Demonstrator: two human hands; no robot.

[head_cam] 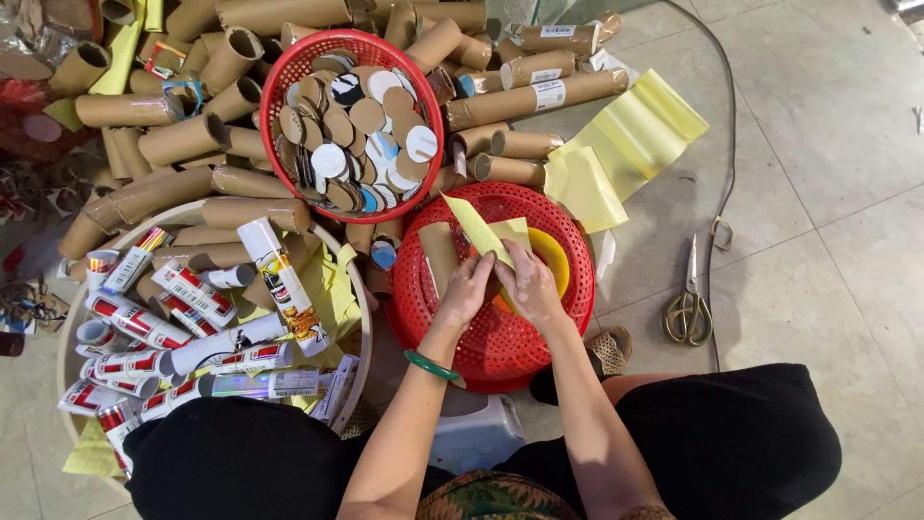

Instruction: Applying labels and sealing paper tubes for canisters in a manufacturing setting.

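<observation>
My left hand (469, 289) and my right hand (528, 282) meet over an upturned red basket (500, 337). Together they pinch a strip of yellow paper (478, 231) that sticks up and to the left from my fingers. Right beside my left hand, a brown cardboard tube (438, 252) lies on the basket. A yellow roll (556, 256) sits behind my right hand. A green bangle (430, 366) circles my left wrist.
A second red basket (289, 67) holds several round cardboard discs. Bare cardboard tubes (173, 140) are heaped at the back. A round tray (65, 327) at left holds several wrapped tubes. Scissors (688, 308) and a black cable lie on the tiled floor at right.
</observation>
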